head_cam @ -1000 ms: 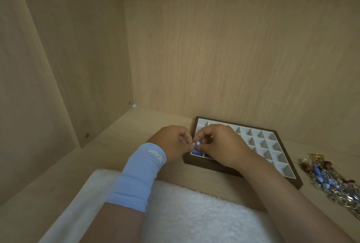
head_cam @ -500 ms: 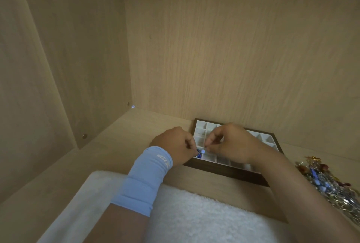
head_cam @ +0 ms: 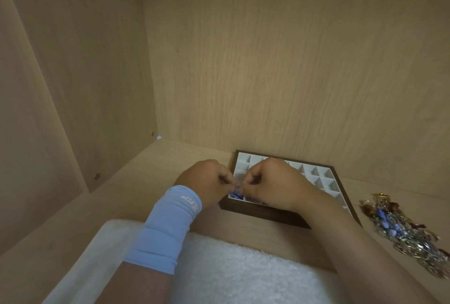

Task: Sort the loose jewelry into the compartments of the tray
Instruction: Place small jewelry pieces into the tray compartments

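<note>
A dark wooden tray (head_cam: 265, 213) with several white square compartments lies on the wooden shelf against the back wall. My left hand (head_cam: 207, 181) and my right hand (head_cam: 270, 183) meet over its front left corner, fingers curled, and together they pinch a small blue jewelry piece (head_cam: 235, 195) just above the front left compartment. My right hand hides much of the tray's near rows. A heap of loose jewelry (head_cam: 404, 228) with blue beads, red stones and metal chains lies on the shelf right of the tray.
A white fluffy towel (head_cam: 231, 272) covers the shelf's near part under my forearms. A light blue wristband (head_cam: 168, 225) wraps my left wrist. Wooden walls stand close at the left and behind the tray.
Both hands stayed together at the tray's front left corner, dipping slightly with the blue piece toward the corner compartment. The view shifted a little.
</note>
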### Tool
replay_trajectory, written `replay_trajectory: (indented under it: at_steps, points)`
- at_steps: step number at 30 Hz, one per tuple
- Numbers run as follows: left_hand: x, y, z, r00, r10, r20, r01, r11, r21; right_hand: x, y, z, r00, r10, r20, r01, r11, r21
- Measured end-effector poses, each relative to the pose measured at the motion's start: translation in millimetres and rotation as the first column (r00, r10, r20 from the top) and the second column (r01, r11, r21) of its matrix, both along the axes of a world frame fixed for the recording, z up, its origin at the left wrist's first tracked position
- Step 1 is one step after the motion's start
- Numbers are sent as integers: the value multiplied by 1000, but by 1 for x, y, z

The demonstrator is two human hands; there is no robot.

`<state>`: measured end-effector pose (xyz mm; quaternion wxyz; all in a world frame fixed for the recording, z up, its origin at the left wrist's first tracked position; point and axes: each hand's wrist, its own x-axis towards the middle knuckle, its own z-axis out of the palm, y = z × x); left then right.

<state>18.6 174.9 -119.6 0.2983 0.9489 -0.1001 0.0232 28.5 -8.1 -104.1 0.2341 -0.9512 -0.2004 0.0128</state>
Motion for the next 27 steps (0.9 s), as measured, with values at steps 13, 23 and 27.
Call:
replay_trajectory:
  at_steps: [13,23,27]
  points:
    - [-5,-1,1,1000,-27,1,27,1000,9,-4,11,-5,992,-43,122,65,981,-184]
    - [-4,2,3,999,-46,-20,46,999,-24,-1,5,0,995,62,79,-57,996,-75]
    - [-2,3,1,999,-32,-24,31,999,-27,-1,10,-6,986,152,63,-142,979,-147]
